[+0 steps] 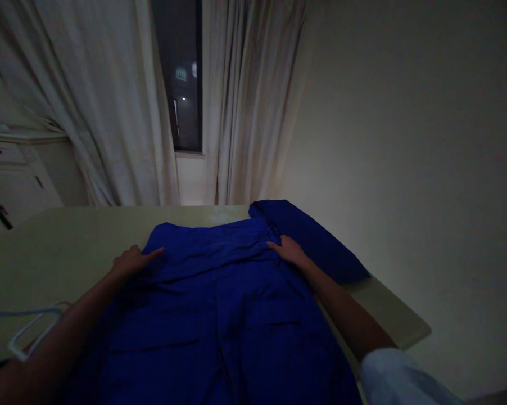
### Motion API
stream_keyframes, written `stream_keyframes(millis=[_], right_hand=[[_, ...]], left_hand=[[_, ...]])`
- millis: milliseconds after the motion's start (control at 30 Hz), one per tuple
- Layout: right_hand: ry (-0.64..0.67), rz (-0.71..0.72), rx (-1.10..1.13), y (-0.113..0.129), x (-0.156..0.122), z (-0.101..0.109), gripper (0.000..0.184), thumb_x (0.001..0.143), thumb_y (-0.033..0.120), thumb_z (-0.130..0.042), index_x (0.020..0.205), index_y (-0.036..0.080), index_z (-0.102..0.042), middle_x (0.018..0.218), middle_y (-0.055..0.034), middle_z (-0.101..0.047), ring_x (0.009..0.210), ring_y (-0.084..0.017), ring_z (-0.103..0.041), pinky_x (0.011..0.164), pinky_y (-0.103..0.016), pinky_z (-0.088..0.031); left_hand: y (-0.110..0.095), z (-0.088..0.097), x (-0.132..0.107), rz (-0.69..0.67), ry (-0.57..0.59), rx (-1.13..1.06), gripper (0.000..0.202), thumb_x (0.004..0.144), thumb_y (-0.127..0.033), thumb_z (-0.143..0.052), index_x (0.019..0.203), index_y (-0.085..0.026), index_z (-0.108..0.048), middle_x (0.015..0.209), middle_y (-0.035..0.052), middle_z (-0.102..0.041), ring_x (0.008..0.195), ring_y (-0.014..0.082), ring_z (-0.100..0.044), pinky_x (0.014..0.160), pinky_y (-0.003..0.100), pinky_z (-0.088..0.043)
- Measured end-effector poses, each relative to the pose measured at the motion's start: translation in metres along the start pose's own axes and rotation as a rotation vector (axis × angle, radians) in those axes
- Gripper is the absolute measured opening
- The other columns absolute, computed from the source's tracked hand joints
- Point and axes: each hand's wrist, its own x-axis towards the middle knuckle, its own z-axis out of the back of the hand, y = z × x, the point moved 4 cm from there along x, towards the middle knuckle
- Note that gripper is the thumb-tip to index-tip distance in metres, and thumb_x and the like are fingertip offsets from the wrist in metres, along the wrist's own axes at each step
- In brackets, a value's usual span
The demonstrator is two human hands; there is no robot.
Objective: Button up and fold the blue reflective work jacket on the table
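Observation:
A deep blue garment point(236, 287) with two flap pockets and a middle front placket lies spread before me, its far end folded into a band. My left hand point(134, 261) is closed on the far left corner, thumb on top of the cloth and fingers at the edge. At the far right corner my right hand point(290, 250) grips the cloth in the same way. Beyond the right hand lies another flat piece of blue cloth point(308, 236); I cannot tell whether it is joined to the garment. The near end runs out of view.
The garment lies on a pale green table point(85, 230) with a wall point(405, 140) along its right. White hangers point(30, 332) lie at the left, partly behind my forearm. Curtains point(110, 101) flank a dark window point(181, 79) at the back. A cabinet point(13, 174) stands at the far left.

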Motion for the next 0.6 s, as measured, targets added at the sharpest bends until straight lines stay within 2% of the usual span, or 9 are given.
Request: stream_keyframes(millis=[100,167,267,367,467,533,600], right_hand=[[0.024,-0.063,-0.155,0.013,0.018,-0.024,0.079,0.084,0.058,-0.083,0.138,0.006,-0.06,0.143,-0.0338,-0.059,0.131,-0.045,-0.062,0.103,-0.049,-0.051],[0.048,-0.058,-0.192,0.015,0.026,-0.031,0.066,0.083,0.049,-0.085,0.132,0.01,-0.065,0.136,-0.0299,-0.066,0.125,-0.043,-0.066,0.098,-0.047,-0.053],[0.04,-0.009,-0.208,0.018,0.038,-0.026,0.037,0.088,0.038,-0.081,0.117,0.017,-0.072,0.126,-0.0219,-0.072,0.118,-0.038,-0.07,0.095,-0.044,-0.053],[-0.064,0.042,-0.217,0.024,0.047,-0.007,0.024,0.098,0.035,-0.068,0.117,0.02,-0.071,0.129,-0.0194,-0.07,0.122,-0.036,-0.066,0.1,-0.045,-0.049],[-0.225,0.107,-0.237,0.035,0.046,0.002,0.035,0.104,0.038,-0.059,0.133,0.019,-0.064,0.139,-0.0214,-0.063,0.134,-0.036,-0.055,0.109,-0.046,-0.042],[-0.229,0.178,-0.26,0.044,0.042,-0.011,0.05,0.101,0.047,-0.062,0.143,0.019,-0.058,0.143,-0.0212,-0.06,0.135,-0.036,-0.053,0.111,-0.045,-0.041],[-0.133,0.23,-0.263,0.052,0.038,-0.035,0.057,0.097,0.051,-0.068,0.143,0.019,-0.059,0.142,-0.0202,-0.061,0.131,-0.036,-0.055,0.109,-0.044,-0.043]], left_hand=[[-0.007,-0.019,0.003,-0.004,0.069,-0.049,0.063,0.078,-0.064,-0.064,0.101,-0.005,-0.072,0.102,0.0281,-0.076,0.095,0.0443,-0.074,0.078,0.048,-0.06],[-0.012,-0.023,0.006,-0.061,0.079,-0.098,0.048,0.079,-0.052,-0.066,0.102,-0.01,-0.074,0.102,0.0201,-0.079,0.097,0.0382,-0.075,0.081,0.042,-0.06],[-0.02,-0.013,0.013,-0.131,0.018,-0.16,0.049,0.087,-0.045,-0.06,0.123,-0.014,-0.07,0.112,0.0134,-0.078,0.104,0.0319,-0.074,0.087,0.037,-0.059],[-0.03,0.001,0.015,-0.134,-0.088,-0.161,0.058,0.091,-0.045,-0.055,0.138,-0.011,-0.062,0.123,0.0177,-0.074,0.115,0.0357,-0.069,0.098,0.044,-0.055],[-0.052,0.002,0.004,-0.16,-0.27,-0.062,0.075,0.089,-0.037,-0.057,0.156,-0.006,-0.042,0.15,0.0291,-0.053,0.139,0.0473,-0.048,0.111,0.061,-0.041],[-0.079,-0.015,-0.011,-0.322,-0.268,0.021,0.079,0.093,-0.035,-0.054,0.163,-0.008,-0.029,0.161,0.0293,-0.041,0.146,0.0468,-0.04,0.115,0.062,-0.035],[-0.108,-0.042,-0.029,-0.521,-0.13,0.065,0.073,0.097,-0.039,-0.053,0.162,-0.012,-0.035,0.158,0.025,-0.047,0.143,0.0409,-0.047,0.114,0.054,-0.039]])
